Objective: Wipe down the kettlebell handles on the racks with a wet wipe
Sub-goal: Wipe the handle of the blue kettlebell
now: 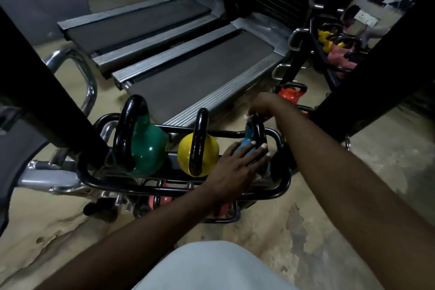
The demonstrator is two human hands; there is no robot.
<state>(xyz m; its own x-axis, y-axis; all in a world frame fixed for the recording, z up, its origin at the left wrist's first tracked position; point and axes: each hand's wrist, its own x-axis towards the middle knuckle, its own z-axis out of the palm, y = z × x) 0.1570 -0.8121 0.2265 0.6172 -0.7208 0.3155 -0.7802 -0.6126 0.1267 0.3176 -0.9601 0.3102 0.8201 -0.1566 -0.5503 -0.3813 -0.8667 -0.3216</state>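
Note:
Three kettlebells stand on the top shelf of a black tube rack (179, 192): a green kettlebell (146, 148) at the left, a yellow kettlebell (186, 155) in the middle, and a blue kettlebell (247, 142) at the right. All have black handles. My left hand (237, 162) lies with straight fingers on the blue kettlebell's body. My right hand (263, 107) is at the top of that kettlebell's handle (259, 129), pinching a small white wet wipe (250, 117) against it. Most of the wipe is hidden by my fingers.
Pink kettlebells (162, 200) sit on the lower shelf. An orange kettlebell (290, 95) stands on the floor behind the rack. Two treadmills (193, 70) lie beyond. A second rack (336, 49) with yellow and pink kettlebells is at the right. Black uprights cross both sides.

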